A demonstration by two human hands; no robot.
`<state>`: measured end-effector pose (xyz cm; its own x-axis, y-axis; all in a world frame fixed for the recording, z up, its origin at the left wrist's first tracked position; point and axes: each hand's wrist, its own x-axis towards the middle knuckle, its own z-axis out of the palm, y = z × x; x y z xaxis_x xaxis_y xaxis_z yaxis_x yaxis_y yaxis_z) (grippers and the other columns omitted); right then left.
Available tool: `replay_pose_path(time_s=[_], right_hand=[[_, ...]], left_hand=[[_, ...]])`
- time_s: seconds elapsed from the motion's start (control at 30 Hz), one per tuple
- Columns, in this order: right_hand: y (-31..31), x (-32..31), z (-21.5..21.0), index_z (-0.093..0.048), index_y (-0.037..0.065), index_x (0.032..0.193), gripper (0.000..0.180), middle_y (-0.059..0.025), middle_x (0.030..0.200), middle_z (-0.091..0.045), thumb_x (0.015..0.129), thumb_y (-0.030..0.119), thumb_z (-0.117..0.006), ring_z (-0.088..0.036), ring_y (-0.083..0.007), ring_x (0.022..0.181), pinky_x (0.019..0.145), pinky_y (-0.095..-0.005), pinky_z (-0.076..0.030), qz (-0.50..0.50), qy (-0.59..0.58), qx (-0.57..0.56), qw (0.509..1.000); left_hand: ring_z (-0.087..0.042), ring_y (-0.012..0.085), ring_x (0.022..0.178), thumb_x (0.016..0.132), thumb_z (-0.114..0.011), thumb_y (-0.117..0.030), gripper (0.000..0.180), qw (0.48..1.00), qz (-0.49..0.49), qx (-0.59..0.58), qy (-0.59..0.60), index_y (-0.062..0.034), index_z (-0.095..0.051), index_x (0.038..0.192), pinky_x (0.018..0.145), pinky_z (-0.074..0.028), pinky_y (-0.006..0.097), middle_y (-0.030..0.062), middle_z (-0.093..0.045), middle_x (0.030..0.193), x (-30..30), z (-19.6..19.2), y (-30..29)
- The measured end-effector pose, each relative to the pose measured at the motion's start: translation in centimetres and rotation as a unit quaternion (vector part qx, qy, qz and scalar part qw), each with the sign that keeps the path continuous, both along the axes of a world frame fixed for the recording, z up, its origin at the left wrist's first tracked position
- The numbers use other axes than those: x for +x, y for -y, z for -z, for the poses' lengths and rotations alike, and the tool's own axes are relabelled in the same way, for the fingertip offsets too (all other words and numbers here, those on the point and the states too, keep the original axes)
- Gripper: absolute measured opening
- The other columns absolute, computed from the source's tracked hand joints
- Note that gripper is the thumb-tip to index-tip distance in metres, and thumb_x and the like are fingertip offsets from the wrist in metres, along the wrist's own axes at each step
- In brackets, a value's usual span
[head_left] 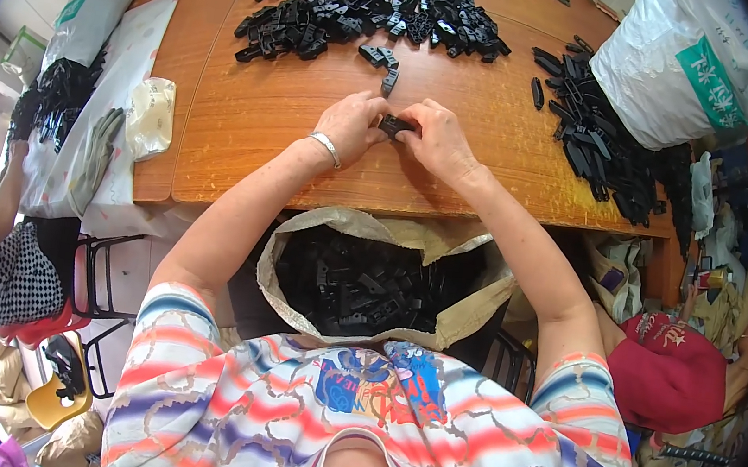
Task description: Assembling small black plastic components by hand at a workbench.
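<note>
Wooden table (256, 126) planks are stretching out under both hands. The left hand (350, 125) and the right hand (439, 141) are pinching one small black plastic piece (395, 125) between their fingertips, just above the table's middle. It is looking light, hard and stiff, so holding it by its two ends seems best. One big pile of black pieces (373, 11) is lying farther back, too many to count. One open sack (377, 281) of more pieces is sitting below the table edge.
</note>
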<state>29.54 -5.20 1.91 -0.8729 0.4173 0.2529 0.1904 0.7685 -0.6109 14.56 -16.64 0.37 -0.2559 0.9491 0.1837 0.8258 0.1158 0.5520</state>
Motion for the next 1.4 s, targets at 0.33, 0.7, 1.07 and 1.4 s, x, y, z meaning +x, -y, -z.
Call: replay_pose_path(time_s=[0.33,0.7,1.07,1.4], right_hand=[[0.7,-0.2,0.9,-0.067,0.002,0.092,0.018,-0.0159,0.093,-0.059,0.077,0.012,-0.072,-0.060,-0.0353,0.088,0.076,-0.0423,-0.050,-0.032,0.041,0.125,0.991],[4.3,3.7,-0.6,-0.066,0.005,0.093,0.022,-0.0149,0.088,-0.060,0.075,0.017,-0.072,-0.062,-0.0358,0.080,0.069,-0.0425,-0.051,-0.033,-0.019,0.086,0.996],[8.1,9.6,-1.6,-0.070,0.011,0.098,0.027,-0.0107,0.094,-0.065,0.077,0.026,-0.074,-0.064,-0.0313,0.088,0.078,-0.0414,-0.052,-0.248,0.162,-0.056,0.953],[-16.4,-2.9,-0.8,-0.071,0.013,0.103,0.022,-0.0159,0.112,-0.061,0.083,0.021,-0.065,-0.063,-0.0348,0.100,0.087,-0.0421,-0.051,0.192,0.050,0.175,0.964]], left_hand=[[-0.063,0.0300,0.081,0.081,-0.069,-0.023,0.020,0.961,-0.018,-0.046,0.273,-0.0038,-0.066,0.085,0.075,-0.050,0.040,0.0127,-0.065,0.084,-1.2,-0.2,-0.2],[-0.066,0.0257,0.076,0.080,-0.072,-0.029,0.027,0.985,-0.009,-0.005,0.169,-0.0037,-0.069,0.091,0.073,-0.052,0.037,0.0145,-0.068,0.089,-2.0,0.5,-0.7],[-0.059,0.0308,0.097,0.080,-0.069,-0.018,0.020,0.986,-0.098,0.106,-0.086,-0.0133,-0.066,0.099,0.081,-0.050,0.040,0.0115,-0.062,0.100,-2.2,1.4,-6.1],[-0.058,0.0303,0.097,0.084,-0.064,-0.017,0.013,0.990,-0.113,0.078,-0.011,-0.0107,-0.072,0.091,0.083,-0.049,0.039,0.0110,-0.062,0.096,-1.1,0.8,-3.1]])
